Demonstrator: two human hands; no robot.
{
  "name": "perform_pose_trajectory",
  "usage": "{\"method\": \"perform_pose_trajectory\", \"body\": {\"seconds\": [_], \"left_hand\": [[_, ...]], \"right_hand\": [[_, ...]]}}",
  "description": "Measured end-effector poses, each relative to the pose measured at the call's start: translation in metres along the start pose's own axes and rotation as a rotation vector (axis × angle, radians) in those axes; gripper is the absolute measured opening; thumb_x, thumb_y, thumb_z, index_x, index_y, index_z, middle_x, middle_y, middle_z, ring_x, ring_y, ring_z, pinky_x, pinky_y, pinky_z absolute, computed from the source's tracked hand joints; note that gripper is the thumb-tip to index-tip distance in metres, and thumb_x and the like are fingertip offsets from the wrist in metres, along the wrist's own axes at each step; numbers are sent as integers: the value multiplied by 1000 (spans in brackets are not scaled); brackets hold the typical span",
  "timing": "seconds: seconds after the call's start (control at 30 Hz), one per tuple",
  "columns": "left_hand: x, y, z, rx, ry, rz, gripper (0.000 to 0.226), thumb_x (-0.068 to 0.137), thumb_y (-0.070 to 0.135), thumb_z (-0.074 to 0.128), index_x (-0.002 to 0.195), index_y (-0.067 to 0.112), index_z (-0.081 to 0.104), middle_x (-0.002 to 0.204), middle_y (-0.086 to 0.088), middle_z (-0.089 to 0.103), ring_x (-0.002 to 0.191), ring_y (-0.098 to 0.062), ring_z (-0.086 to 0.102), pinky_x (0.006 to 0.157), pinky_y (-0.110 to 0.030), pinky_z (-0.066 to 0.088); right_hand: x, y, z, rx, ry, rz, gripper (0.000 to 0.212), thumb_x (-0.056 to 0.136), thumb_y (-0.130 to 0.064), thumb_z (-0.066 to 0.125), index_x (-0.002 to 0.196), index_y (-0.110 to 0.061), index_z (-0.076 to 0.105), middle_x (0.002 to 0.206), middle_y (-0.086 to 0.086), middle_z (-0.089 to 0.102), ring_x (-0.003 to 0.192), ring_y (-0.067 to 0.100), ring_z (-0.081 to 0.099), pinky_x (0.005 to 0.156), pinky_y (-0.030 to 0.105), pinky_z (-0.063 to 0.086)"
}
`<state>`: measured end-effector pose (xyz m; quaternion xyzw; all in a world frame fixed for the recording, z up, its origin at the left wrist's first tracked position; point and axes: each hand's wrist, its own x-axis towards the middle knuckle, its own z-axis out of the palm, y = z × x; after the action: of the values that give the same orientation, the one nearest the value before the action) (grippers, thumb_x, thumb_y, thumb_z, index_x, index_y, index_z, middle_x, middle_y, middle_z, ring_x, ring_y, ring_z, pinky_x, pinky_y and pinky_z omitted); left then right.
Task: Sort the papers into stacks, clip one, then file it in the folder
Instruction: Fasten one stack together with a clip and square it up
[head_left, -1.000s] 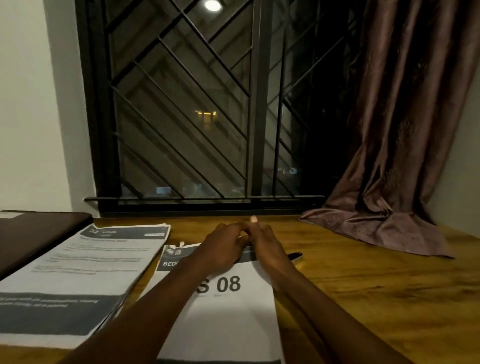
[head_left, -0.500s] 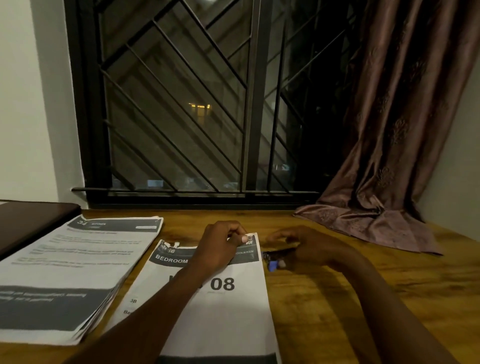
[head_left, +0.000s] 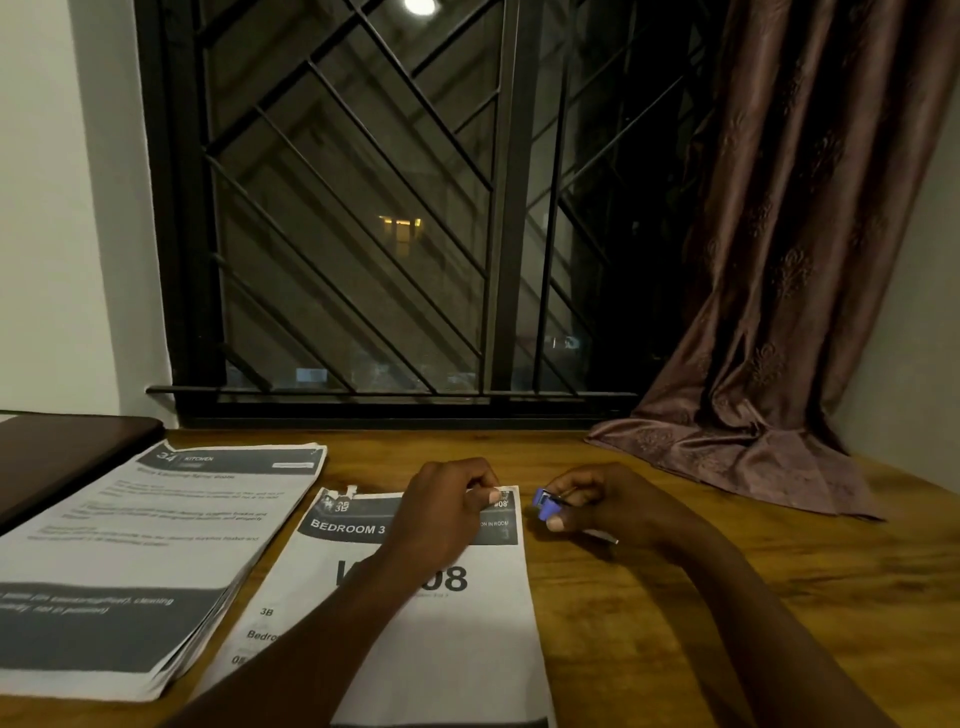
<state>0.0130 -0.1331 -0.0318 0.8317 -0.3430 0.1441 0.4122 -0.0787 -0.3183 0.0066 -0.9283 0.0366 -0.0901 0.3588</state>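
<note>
Your left hand (head_left: 441, 514) is curled down on the far right corner of the Bedroom 3 stack (head_left: 467, 649), with thumb and fingertips pinching the sheets together right at the edge. Your right hand (head_left: 623, 506) sits just beside it on the desk (head_left: 727, 597), fingers closed around a small blue clip (head_left: 544, 506) whose mouth points at that same corner.

Handling-wise, the stack looks thin and floppy. It's light paper, so the loose sheets will probably fan or slide if you let the pinch go before the clip bites. Keep hold at the corner, where the edges are squared up, and I'd push the clip on there. The clip is tiny and stiff and likely springy, so grip it by its levers and not the body.

Once clipped, a bundle this limp will droop if you lift it from one end. Supporting it along a long edge seems safer.

Left of your left hand lies the thicker Kitchen stack (head_left: 156, 545), which looks heavier and a bit splayed at its near corner. Further left, past that, is the dark folder (head_left: 57, 457), lying flat, and that's where the clipped bundle ends up.
</note>
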Motion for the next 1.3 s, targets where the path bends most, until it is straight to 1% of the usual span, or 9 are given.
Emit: {"method": "perform_pose_trajectory", "body": {"seconds": [0.17,0.3,0.37,0.53,0.8,0.93,1.07,1.2,1.3], "left_hand": [[-2,4,-2,153,60,108,10,94,25,63,87,27,70,85,8,72,79,-7,63,75,-28,52],[-3,5,-3,231,110,212,10,93,28,63,86,26,70,82,9,73,76,-9,63,79,-31,50],[-3,5,-2,277,113,252,9,94,28,62,88,26,68,83,9,72,76,-10,63,83,-34,49],[-4,6,-1,358,118,267,12,98,33,55,99,28,66,94,9,71,84,-11,61,94,-31,41],[-3,7,0,337,95,295,20,95,35,59,97,19,70,92,0,74,81,-15,64,91,-33,43],[-3,6,-2,304,101,289,23,96,34,54,94,19,71,89,0,73,79,-15,63,90,-34,43],[-1,7,-6,256,29,269,21,97,37,53,95,26,71,86,5,72,78,-11,60,89,-34,45],[2,7,-18,332,-155,206,39,83,66,58,102,34,69,93,12,71,90,-8,59,98,-34,33],[6,7,-22,317,-229,141,36,78,59,68,103,33,70,97,11,70,95,-11,58,97,-37,39]], "right_hand": [[2,-10,7,-16,-24,-20,38,70,-25,82,106,-28,69,98,-16,67,94,4,63,81,21,52],[2,-12,9,-25,-35,-39,40,71,-23,81,109,-24,69,96,-17,66,91,2,63,74,16,50],[2,-14,14,-40,-43,-40,40,70,-23,82,108,-22,70,95,-15,67,88,1,63,71,14,48],[5,-17,20,-81,-17,-52,30,70,-23,81,98,-24,70,91,-12,68,86,4,64,77,20,52],[6,-21,29,-92,20,-68,27,69,-26,83,93,-24,72,84,-6,72,77,13,67,67,21,53],[5,-22,29,-106,58,-72,19,72,-27,80,88,-26,71,76,-12,68,68,4,62,63,15,50],[4,-24,28,-117,48,-77,17,71,-23,81,80,-27,68,79,-8,68,69,4,61,62,16,49],[3,-25,30,-150,72,-119,16,73,-20,80,85,-22,70,77,-8,68,69,4,60,55,13,44],[2,-26,33,-168,87,-129,16,75,-17,77,90,-19,70,77,-8,67,66,3,59,53,12,42]]}}
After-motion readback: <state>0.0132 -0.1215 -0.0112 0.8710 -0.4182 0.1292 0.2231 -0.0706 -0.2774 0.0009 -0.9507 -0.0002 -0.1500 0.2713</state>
